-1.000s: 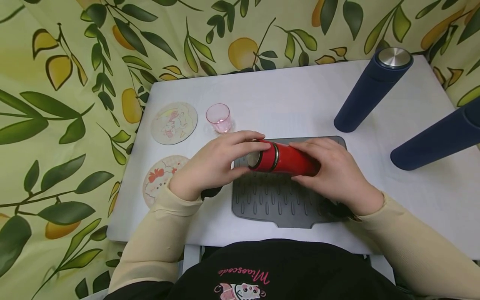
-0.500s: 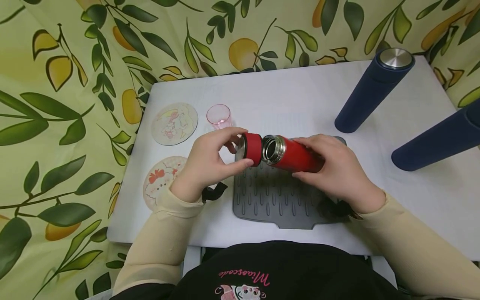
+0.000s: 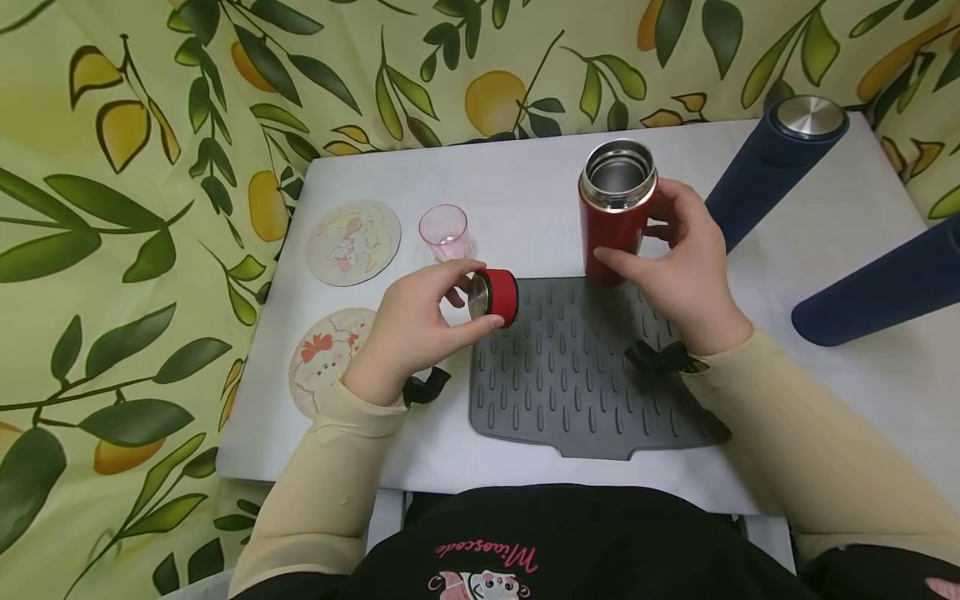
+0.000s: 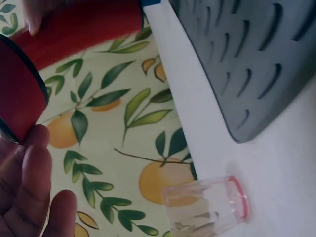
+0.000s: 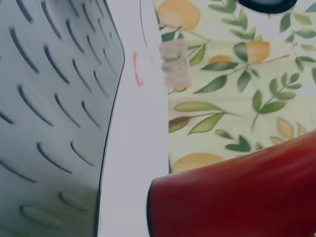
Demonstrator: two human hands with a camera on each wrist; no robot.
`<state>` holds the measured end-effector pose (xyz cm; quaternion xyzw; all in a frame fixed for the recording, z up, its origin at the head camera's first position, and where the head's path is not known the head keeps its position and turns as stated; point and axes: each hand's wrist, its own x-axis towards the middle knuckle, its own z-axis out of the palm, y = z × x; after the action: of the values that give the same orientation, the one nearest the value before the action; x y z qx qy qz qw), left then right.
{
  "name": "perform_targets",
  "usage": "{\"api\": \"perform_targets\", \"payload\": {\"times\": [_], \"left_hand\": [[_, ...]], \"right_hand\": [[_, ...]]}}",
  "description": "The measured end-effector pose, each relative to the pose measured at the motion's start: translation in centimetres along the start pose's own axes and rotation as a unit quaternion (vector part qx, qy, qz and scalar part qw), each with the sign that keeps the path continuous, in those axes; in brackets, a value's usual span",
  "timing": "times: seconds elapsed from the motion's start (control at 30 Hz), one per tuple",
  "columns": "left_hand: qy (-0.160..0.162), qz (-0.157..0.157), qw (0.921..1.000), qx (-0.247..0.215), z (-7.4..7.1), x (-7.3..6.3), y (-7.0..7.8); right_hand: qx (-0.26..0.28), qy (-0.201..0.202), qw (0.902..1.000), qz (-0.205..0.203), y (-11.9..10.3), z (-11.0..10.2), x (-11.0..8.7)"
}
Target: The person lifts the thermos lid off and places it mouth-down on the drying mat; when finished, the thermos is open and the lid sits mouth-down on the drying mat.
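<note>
My left hand pinches the red screw lid between thumb and fingers, its steel top turned toward the palm. The lid is held over the left edge of the grey ridged mat. Thumb and fingers of my right hand grip a red thermos flask from its right side. The flask stands upright with its steel mouth uncovered, its base overlapping the mat's back edge in the head view. A small pink-rimmed glass stands just behind the left hand. In the left wrist view, that glass is near the mat's corner.
Two tall dark blue flasks stand on the right of the white table, the rear one close behind the right hand. On the left lie two round patterned coasters, one partly behind the left wrist. A leaf-and-fruit print cloth hangs behind.
The left hand took the lid off the flask's mouth. My right hand then tilted the flask from lying sideways to upright and moved it away toward the back of the mat.
</note>
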<state>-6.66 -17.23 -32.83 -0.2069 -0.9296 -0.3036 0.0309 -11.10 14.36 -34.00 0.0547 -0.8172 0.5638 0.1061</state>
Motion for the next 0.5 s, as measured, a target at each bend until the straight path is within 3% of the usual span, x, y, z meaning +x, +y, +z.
{"api": "perform_targets", "payload": {"times": [0.23,0.5], "left_hand": [[-0.034,-0.044,0.9968,0.057,1.0,0.6,-0.9],[-0.076,-0.077,0.9875,0.115,2.3,1.8,-2.1]], "right_hand": [[0.084,0.002,0.9941,0.068,1.2,2.7,3.7],[0.083,-0.022,0.9891,0.120,2.2,4.7,5.9]]}}
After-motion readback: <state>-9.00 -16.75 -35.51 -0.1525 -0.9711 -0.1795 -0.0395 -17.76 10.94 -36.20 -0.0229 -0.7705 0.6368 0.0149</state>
